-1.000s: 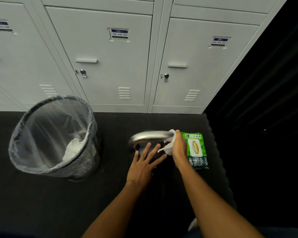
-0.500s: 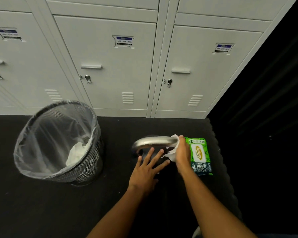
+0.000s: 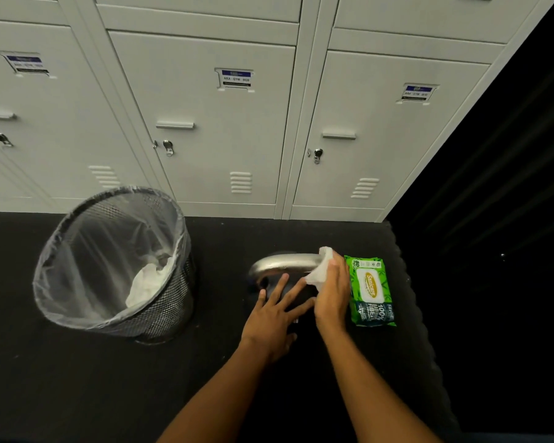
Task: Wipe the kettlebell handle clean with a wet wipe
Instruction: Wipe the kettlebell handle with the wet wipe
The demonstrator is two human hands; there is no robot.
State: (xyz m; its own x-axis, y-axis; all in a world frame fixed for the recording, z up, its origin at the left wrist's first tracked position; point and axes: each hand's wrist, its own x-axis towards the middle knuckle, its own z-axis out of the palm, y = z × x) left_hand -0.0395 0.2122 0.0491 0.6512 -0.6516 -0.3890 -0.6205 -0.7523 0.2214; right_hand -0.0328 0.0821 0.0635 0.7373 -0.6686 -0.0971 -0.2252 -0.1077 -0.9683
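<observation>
Row of grey lockers (image 3: pixel 224 123) across the back, doors closed, small blue-and-white labels near the top of each door, latches and vent slots lower down. Black floor mat (image 3: pixel 77 378) below, running from the locker base to the bottom edge; far right side dark, nothing readable there.

Black mesh wastebasket (image 3: pixel 115 263) on the mat at left, tilted look from the wide lens, lined with a clear plastic bag; crumpled white tissue (image 3: pixel 149 282) inside near the bottom.

Two bare forearms reaching in from the bottom edge.

Kettlebell body under the hands, black on black mat (outline mostly lost, can't separate it cleanly). Kettlebell handle (image 3: pixel 285 262) visible as a curved silver bar right of centre, well apart from the wastebasket, just left of the wipes pack.

Green wipes pack (image 3: pixel 370 290) lying flat on the mat, just right of the right hand, yellow oval logo facing up.

Left hand (image 3: pixel 274 318) flat and open, fingers spread, resting on the dark kettlebell body below the handle.

Right hand (image 3: pixel 331 292) closed around a wet wipe (image 3: pixel 320 271), gripping it against the right end of the handle; white wipe bunched, sticking out above and left of the fingers, touching the steel.
</observation>
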